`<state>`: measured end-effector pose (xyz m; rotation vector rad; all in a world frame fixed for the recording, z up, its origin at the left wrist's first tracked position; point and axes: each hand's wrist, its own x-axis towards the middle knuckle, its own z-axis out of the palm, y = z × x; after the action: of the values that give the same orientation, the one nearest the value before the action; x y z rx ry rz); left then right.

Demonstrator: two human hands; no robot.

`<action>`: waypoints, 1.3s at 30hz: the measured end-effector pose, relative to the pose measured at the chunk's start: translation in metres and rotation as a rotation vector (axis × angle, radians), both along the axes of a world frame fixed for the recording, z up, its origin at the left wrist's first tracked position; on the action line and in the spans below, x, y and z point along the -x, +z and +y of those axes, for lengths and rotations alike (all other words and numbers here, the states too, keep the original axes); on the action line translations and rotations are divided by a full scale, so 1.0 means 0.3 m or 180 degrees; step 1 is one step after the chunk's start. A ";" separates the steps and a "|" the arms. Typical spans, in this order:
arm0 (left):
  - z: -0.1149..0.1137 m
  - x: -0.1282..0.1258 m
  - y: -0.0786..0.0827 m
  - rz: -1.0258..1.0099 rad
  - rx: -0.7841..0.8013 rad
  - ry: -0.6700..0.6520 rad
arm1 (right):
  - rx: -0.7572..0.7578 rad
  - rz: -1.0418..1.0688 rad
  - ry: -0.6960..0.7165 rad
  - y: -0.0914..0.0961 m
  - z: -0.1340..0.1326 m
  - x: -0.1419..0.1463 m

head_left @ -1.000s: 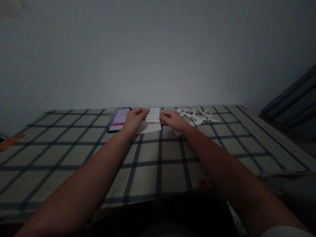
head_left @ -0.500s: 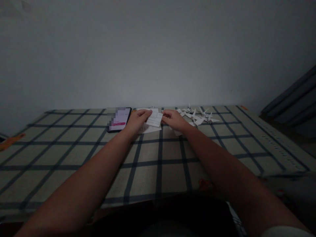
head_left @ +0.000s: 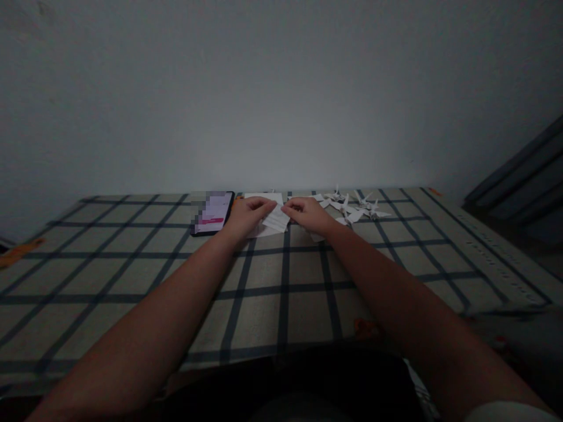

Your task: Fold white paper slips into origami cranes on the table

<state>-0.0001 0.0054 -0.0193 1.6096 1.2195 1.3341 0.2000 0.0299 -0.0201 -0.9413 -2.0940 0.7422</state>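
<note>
Between my hands is a small white piece of paper (head_left: 277, 219) with faint creases and lines on it. My left hand (head_left: 250, 215) pinches its left upper part between thumb and fingers. On the other side my right hand (head_left: 307, 213) is closed at the paper's upper right edge, its fingertips close to those of my left hand. Other white sheets (head_left: 263, 198) lie on the table under and behind the held paper, partly covered by my hands. Several folded paper cranes (head_left: 346, 207) sit just right of my right hand.
A smartphone (head_left: 215, 212) with a lit screen lies left of my left hand. The table wears a checked cloth (head_left: 264, 269) and meets a plain wall (head_left: 281, 94) at its back edge. A dark ridged object (head_left: 523, 170) stands at the far right.
The held paper has turned and tipped lower. Both hands' fingertips have come closer together along its upper edge; the phone and cranes have not moved.
</note>
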 end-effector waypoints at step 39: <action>-0.009 -0.008 0.008 -0.0539 0.0453 -0.0299 | 0.0008 0.0305 -0.0100 -0.020 0.022 -0.004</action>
<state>0.0023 0.0028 -0.0170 1.4071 1.0979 1.2676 0.2012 0.0365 -0.0260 -0.9198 -1.9913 0.7591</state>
